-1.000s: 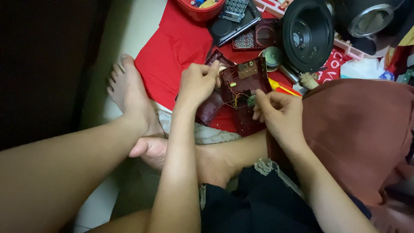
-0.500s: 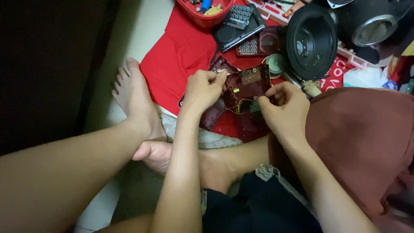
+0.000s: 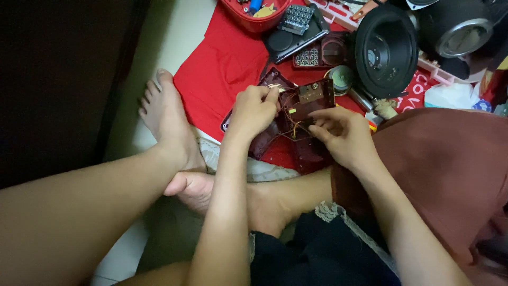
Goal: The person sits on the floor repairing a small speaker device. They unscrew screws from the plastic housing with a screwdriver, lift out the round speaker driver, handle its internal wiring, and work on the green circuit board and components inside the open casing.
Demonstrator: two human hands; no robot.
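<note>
Left hand (image 3: 255,110) is curled closed, its fingertips pinching the upper edge of a dark red plastic casing (image 3: 275,139) that lies open on the red cloth (image 3: 222,69) spread over the floor. Right hand (image 3: 343,135) is half closed just beside it, thumb and forefinger pinched at the lower edge of a small brown circuit board (image 3: 313,98), which stands tilted up out of the casing. Thin yellow and red wires (image 3: 292,128) run from the board down into the casing between the two hands.

Behind the board, a round black speaker (image 3: 384,52) leans on its side, with a small round metal part (image 3: 341,78) just left of it. Farther back lie a grey keypad (image 3: 298,18), a flat black panel (image 3: 291,41) and a red bowl (image 3: 253,21) holding small bits. Both bare feet (image 3: 172,124) rest on the floor near the cloth, and a brown-red garment (image 3: 450,169) covers the person's right knee.
</note>
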